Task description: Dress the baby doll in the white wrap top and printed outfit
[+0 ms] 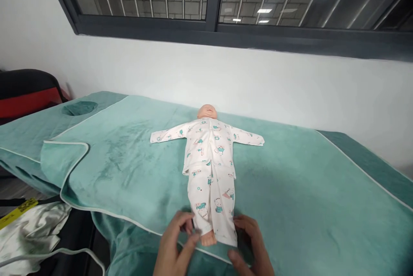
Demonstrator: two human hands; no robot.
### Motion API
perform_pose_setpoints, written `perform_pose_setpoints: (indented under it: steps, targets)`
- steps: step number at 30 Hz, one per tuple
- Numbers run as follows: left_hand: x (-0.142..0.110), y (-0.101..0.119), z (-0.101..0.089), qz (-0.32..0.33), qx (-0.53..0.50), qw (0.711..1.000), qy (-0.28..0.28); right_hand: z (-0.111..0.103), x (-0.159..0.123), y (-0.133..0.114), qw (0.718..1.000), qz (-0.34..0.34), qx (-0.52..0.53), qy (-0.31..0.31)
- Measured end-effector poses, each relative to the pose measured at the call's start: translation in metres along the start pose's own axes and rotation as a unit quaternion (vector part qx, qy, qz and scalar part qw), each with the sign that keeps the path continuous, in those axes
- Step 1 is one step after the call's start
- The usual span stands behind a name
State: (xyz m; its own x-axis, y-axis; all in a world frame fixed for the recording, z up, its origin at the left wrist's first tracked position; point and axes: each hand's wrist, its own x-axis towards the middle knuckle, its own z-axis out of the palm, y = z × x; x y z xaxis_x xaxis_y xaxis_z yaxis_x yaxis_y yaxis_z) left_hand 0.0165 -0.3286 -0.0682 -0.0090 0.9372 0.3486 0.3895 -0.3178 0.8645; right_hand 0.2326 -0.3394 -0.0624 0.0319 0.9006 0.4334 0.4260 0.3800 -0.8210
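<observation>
A baby doll (pixel 207 111) lies on its back, arms stretched out sideways, in a white printed pyjama top (pixel 209 142) and matching pyjama trousers (pixel 222 207). The sleeve ends cover its hands. One bare foot (pixel 208 238) shows below the trouser leg on the left; the other leg's cuff hides its foot. My left hand (pixel 177 243) is beside the left cuff, thumb and forefinger apart, fingertips at the fabric's edge. On the other side, my right hand (pixel 253 248) has its fingers spread from the thumb, with the forefinger against the right trouser leg.
The doll lies on a green plush cover (pixel 290 190) with white piping, over a bed with a round hole (pixel 79 108) at left. Behind stand a white wall (pixel 145 69) and a barred window. At lower left are crumpled white cloth (pixel 29 237), a yellow strap and a grey cord.
</observation>
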Motion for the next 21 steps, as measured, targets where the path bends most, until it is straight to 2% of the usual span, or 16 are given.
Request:
perform_pose_setpoints:
  steps: [2, 3, 6, 9, 13, 17, 21]
  targets:
    - [-0.014, 0.001, 0.007, 0.070, 0.047, 0.996, -0.022, 0.009, -0.014, 0.002, 0.999, -0.021, -0.004, 0.044]
    - [-0.017, 0.002, 0.012, 0.087, 0.082, 0.993, -0.009, 0.015, -0.018, 0.002, 0.997, -0.018, -0.006, 0.070]
    - [-0.016, 0.008, 0.028, 0.079, 0.182, 0.978, 0.065, 0.030, -0.016, -0.003, 0.993, 0.005, -0.007, 0.122]
    - [-0.008, 0.017, 0.033, 0.084, 0.199, 0.972, 0.090, 0.038, -0.008, -0.011, 0.991, 0.004, -0.014, 0.135]
    - [-0.001, 0.026, 0.016, 0.103, 0.154, 0.972, 0.145, 0.036, -0.002, -0.017, 0.988, -0.026, -0.055, 0.145]
    - [0.001, 0.037, -0.005, 0.089, 0.129, 0.972, 0.176, 0.030, 0.000, -0.022, 0.986, -0.037, -0.061, 0.151]
    - [-0.001, 0.045, -0.009, 0.108, 0.143, 0.965, 0.194, 0.025, -0.003, -0.029, 0.987, -0.053, -0.030, 0.151]
